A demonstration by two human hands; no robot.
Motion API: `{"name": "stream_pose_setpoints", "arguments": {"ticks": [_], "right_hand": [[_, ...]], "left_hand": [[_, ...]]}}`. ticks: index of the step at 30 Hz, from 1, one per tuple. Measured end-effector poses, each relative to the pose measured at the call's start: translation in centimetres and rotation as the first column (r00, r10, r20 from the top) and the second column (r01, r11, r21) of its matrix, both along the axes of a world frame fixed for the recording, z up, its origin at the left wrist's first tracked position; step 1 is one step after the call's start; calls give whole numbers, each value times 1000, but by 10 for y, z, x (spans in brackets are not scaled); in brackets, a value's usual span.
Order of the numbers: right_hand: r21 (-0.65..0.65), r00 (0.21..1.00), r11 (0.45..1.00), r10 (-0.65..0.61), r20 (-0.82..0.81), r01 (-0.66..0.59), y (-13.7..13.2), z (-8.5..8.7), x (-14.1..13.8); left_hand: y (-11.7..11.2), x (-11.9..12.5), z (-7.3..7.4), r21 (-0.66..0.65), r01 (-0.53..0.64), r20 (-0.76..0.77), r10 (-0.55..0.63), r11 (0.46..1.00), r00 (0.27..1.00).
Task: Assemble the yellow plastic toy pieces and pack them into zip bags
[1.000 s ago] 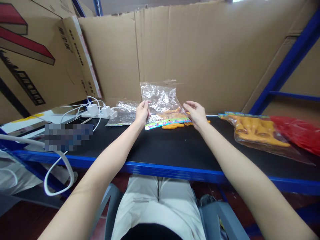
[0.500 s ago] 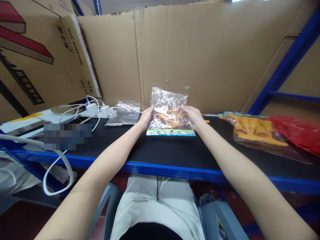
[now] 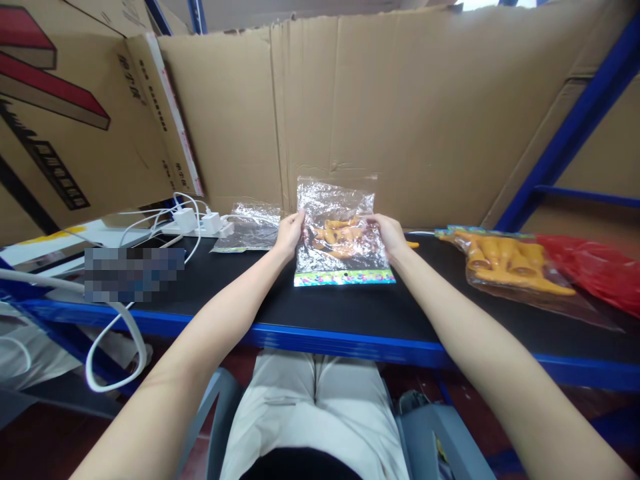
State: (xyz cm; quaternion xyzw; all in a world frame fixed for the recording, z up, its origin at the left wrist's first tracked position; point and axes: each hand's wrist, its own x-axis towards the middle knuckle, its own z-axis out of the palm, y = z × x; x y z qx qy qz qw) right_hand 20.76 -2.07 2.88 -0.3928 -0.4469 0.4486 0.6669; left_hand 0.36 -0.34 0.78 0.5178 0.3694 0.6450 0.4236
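Observation:
A clear plastic bag (image 3: 336,197) with a colourful printed strip along its near edge is held up over the black tabletop. My left hand (image 3: 291,233) grips its left edge, and my right hand (image 3: 387,235) pinches the right edge. Orange-yellow pieces (image 3: 343,237) show through the plastic; whether they lie inside or behind it I cannot fully tell. An orange tip (image 3: 413,245) pokes out just right of my right hand. Farther right lies another clear bag packed with orange, finger-like hollow pieces (image 3: 510,257).
Red plastic bags (image 3: 590,267) lie at the far right. A flat clear bag (image 3: 250,230) rests left of my left hand, near a white power strip (image 3: 210,228) with chargers and cables. Cardboard (image 3: 410,113) walls the back; a blue rail (image 3: 345,341) edges the table.
The bag's printed near edge has come slightly lower and closer to me, and its plastic looks flatter. Both hands keep hold of the sides, almost unmoved.

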Motion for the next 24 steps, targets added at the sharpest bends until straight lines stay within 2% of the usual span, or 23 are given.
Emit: {"name": "stream_pose_setpoints", "arguments": {"ticks": [4, 8, 10, 17, 24], "right_hand": [[-20, 997, 1000, 20, 77, -19, -4, 3, 0], [-27, 992, 992, 120, -32, -121, -3, 5, 3], [-44, 989, 990, 131, -62, -134, -2, 4, 4], [46, 998, 999, 0, 57, -2, 7, -6, 4], [37, 986, 989, -146, 84, 144, 5, -5, 3]], "left_hand": [[1, 1, -3, 19, 15, -27, -14, 1000, 1000], [5, 0, -7, 1, 38, -37, -38, 999, 999], [6, -1, -7, -4, 48, -55, -48, 999, 997], [1, 3, -3, 17, 12, -142, -10, 1000, 990], [-5, 10, -1, 13, -17, -145, 19, 1000, 989]]}}
